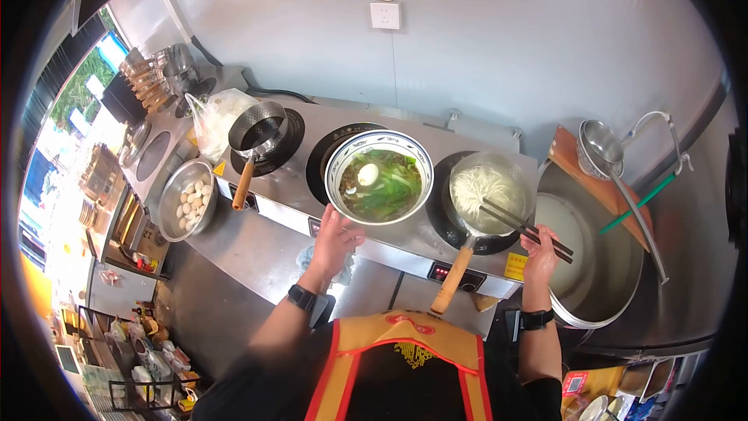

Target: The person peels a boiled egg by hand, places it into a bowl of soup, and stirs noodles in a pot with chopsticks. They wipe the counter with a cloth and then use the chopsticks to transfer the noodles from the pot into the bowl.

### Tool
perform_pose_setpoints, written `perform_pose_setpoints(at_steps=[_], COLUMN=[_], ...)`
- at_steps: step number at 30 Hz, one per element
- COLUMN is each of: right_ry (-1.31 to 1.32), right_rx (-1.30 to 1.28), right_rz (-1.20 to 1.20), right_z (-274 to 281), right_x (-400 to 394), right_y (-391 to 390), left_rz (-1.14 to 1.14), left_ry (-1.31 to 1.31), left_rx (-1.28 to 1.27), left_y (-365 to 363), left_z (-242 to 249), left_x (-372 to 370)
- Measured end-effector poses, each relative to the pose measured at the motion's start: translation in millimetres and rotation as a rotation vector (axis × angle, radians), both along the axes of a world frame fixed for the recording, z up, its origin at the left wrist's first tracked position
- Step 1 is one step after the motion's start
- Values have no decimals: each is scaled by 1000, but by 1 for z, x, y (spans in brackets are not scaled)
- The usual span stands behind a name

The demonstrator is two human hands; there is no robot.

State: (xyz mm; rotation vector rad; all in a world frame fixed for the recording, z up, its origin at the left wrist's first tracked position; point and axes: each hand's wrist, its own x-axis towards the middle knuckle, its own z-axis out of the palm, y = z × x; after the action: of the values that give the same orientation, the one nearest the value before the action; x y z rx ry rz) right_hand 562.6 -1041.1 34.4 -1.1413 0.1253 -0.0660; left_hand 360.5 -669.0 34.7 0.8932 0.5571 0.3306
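My right hand (540, 249) is closed around a pair of dark chopsticks (510, 221). Their tips reach into white noodles (481, 191), which lie in a wooden-handled strainer basket (510, 164) set in the right-hand burner well. In front of the large patterned bowl (335, 195), my left hand (336, 243) has its fingers stretched out, fingertips right at the near rim. Inside that bowl are broth, green leaves (393, 183) and a pale peeled egg (368, 175). The strainer's handle (453, 277) points toward me, with neither hand on it.
An empty strainer (261, 129) sits over the left burner. Left of it stand a plastic bag (222, 121) and a steel bowl (167, 214) of eggs. On the right are a large pot (623, 296) of cloudy liquid, a wooden board (565, 148) and a ladle (604, 144).
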Motion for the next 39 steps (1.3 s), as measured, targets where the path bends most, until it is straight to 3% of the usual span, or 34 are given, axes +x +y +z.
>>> perform_pose_setpoints(at_steps=[4,19,22,33,39], right_ry=[55,203,140,-9,-87], right_rx=[136,394,407,368,330], right_rz=[-4,-175,-75,-115,-104], right_z=[-9,-14,-9,42,98], right_x=[-3,-16,-19,-2,3], right_y=[-2,-5,-14,-39,-24], left_rz=[-9,-69,-126,-158,-191], left_ry=[-35,-26,-12,1,-43], left_rx=[122,70,57,57,51], left_y=[2,13,12,4,9], left_z=[8,20,18,14,5], left_x=[15,24,24,25,20])
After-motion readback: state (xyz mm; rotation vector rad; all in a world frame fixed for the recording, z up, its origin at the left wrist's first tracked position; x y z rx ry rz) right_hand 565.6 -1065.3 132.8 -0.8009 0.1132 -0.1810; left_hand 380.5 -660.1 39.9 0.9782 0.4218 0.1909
